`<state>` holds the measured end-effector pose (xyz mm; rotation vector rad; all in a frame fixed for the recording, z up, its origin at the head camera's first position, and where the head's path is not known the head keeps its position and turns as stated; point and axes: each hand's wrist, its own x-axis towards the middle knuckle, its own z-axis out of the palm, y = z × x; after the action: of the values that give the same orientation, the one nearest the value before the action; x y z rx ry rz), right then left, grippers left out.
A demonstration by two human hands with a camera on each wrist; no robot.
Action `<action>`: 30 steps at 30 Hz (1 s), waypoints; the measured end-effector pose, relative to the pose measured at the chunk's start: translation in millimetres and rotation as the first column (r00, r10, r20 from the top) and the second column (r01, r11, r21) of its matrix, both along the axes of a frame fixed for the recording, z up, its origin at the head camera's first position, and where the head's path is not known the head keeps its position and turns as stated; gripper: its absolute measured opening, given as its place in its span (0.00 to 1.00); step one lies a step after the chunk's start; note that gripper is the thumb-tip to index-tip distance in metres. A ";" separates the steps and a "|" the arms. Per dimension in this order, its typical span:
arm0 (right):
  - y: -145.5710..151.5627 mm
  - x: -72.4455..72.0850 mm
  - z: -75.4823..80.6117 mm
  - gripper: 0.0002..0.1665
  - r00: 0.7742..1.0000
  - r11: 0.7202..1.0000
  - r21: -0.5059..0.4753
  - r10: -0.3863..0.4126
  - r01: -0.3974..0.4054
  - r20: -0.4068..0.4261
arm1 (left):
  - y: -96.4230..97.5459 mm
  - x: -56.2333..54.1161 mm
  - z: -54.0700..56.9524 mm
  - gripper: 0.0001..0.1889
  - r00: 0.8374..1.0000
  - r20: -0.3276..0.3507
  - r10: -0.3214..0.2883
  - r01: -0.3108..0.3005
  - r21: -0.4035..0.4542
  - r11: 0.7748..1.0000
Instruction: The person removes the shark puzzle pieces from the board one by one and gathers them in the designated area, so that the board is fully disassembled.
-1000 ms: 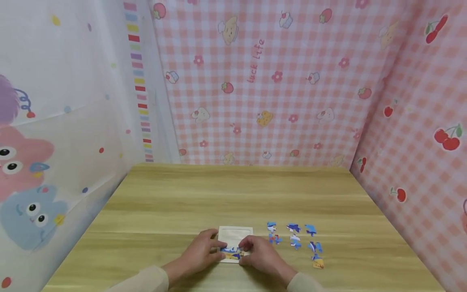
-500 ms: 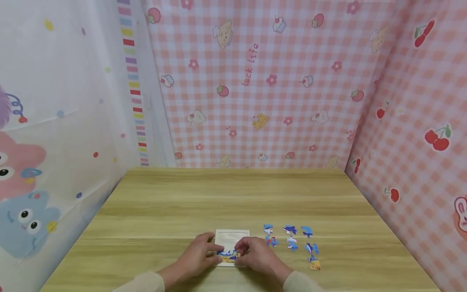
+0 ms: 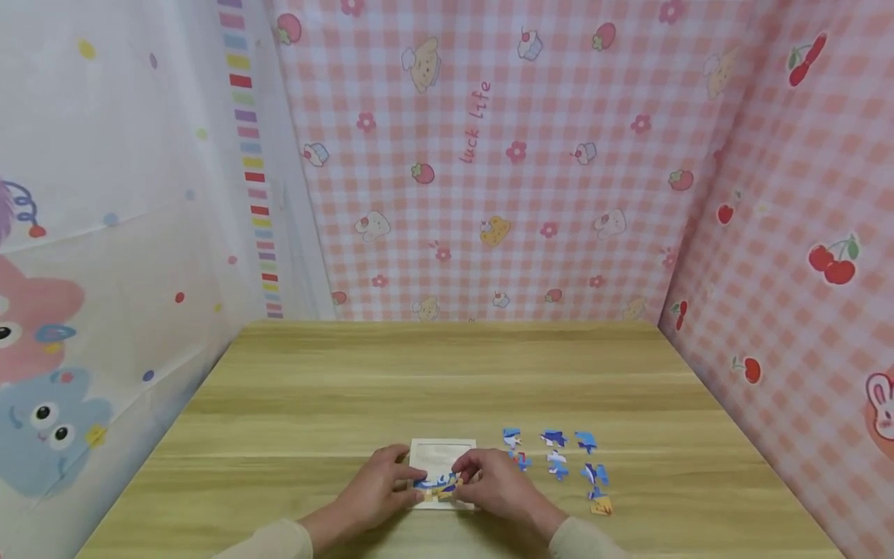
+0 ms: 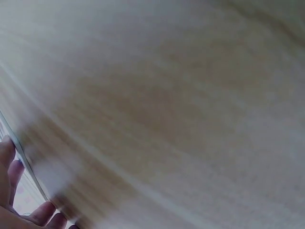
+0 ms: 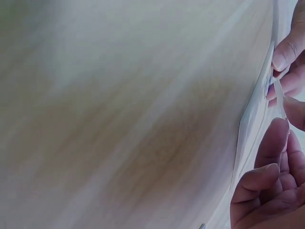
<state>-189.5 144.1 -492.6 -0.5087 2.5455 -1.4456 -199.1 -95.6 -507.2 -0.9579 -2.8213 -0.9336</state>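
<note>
A small white puzzle tray (image 3: 443,442) lies near the front of the table, its far part bare. Blue and yellow jigsaw pieces (image 3: 433,483) fill part of its near side. From the left, my left hand (image 3: 382,480) rests its thumb and index finger on the tray's edge and the pieces beside it. My right hand (image 3: 499,483) pinches a thin puzzle piece (image 5: 279,98) between thumb and finger, tilted on edge over the tray's near right part. In the left wrist view, left fingers (image 4: 44,212) show at the lower left corner.
Right of the tray, several loose jigsaw pieces lie spread out, among them a dark blue piece (image 3: 552,438) and a yellow-and-blue piece (image 3: 601,504). The wooden table (image 3: 447,373) ends at a pink checked curtain (image 3: 461,194), with patterned sheets on both sides.
The head view has shifted slightly, moving the scene left. The right fingers have moved a little at the tray's near right part, and the pinched piece now shows more tilted. The left hand stays at the tray.
</note>
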 end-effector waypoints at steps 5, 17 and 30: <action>8.9 1.4 0.9 0.14 1.000 1.000 -0.012 0.023 -0.023 -0.006 | -0.9 3.0 0.3 0.17 0.999 0.036 0.003 -0.003 0.007 1.000; 52.8 1.4 5.6 0.15 0.999 0.999 -0.007 -0.039 0.039 -0.015 | -0.9 1.0 5.1 0.17 0.999 0.046 0.002 -0.003 0.008 1.000; 96.7 10.8 5.2 0.16 0.993 0.992 0.036 -0.117 0.118 -0.022 | -0.6 -1.6 1.1 0.17 0.999 0.042 -0.005 0.004 0.025 1.000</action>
<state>-178.8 240.7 -487.4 -0.3742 2.6534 -1.4338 -200.7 -96.3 -506.2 -0.9541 -2.8350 -0.9991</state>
